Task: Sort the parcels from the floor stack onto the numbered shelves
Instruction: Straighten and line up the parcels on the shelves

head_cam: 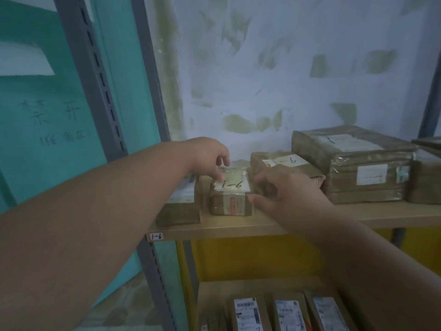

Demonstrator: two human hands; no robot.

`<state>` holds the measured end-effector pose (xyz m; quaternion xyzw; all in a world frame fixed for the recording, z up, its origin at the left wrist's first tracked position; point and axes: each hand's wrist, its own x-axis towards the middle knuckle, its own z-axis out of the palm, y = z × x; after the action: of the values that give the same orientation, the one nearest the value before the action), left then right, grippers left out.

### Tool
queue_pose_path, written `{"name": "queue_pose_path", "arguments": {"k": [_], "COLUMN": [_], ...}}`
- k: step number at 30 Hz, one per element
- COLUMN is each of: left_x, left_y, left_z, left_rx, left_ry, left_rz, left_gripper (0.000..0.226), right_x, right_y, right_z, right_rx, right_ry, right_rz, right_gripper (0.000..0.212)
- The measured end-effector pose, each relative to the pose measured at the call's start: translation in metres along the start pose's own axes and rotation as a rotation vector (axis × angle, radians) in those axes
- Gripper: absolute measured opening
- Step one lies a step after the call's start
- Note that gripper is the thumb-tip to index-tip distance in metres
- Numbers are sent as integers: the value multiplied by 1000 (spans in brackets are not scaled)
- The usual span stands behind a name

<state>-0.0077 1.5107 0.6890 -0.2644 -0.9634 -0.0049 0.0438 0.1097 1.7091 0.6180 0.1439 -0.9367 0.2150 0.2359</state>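
We're at the tan wooden shelf board (pixel 274 225), whose front edge carries a small white "1-6" tag (pixel 156 236). The task's thing here is the small brown taped cardboard parcel with a handwritten "1-6" label (pixel 230 194). It sits flat on that board near the front edge, between a brown parcel with a white side label (pixel 181 204) on its left and another brown "1-6" parcel (pixel 284 166) behind-right.

Left hand (pixel 210 158): fingers curled down, tips touching the small parcel's top at its rear-left corner. Looks like a light pinch or press, not a full wrap.

Right hand (pixel 286 189): fingers half-spread and loose, thumb tip against the parcel's right front corner. Whether the other fingers touch the parcel behind, we can't tell; they overlap it in view.

Key relation: the parcel lies directly between our two hands and slightly ahead. Its long axis runs roughly front to back into the shelf. Both hands are in contact, so neither is clearly nearer.

Our read: label matches the tag, so placement is basically done. What's left is a nudge to square it, then letting go.

More parcels sit further right, including a large taped brown box (pixel 358 168), and on the lower shelf (pixel 262 286).
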Motion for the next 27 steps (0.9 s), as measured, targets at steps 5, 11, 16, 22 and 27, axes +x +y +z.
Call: {"name": "queue_pose_path", "arguments": {"k": [5, 11, 16, 22, 27], "left_x": [14, 18, 11, -1, -2], "left_y": [-5, -8, -19, -23, -24], "left_z": [-2, -3, 7, 4, 3], "left_rx": [-4, -9, -86, -62, -40], "left_ry": [-91, -122, -87, -74, -84], "left_rz": [4, 39, 49, 57, 63], "left_gripper": [54, 50, 47, 45, 43], "right_x": [4, 9, 7, 3, 0], "right_y": [-12, -17, -25, -28, -35], "right_z": [17, 36, 42, 33, 32], "right_rx": [-51, -67, -71, -31, -19], "right_ry": [-11, -3, 49, 4, 4], "right_rz": [51, 110, 125, 119, 134], "right_gripper": [40, 24, 16, 21, 19]}}
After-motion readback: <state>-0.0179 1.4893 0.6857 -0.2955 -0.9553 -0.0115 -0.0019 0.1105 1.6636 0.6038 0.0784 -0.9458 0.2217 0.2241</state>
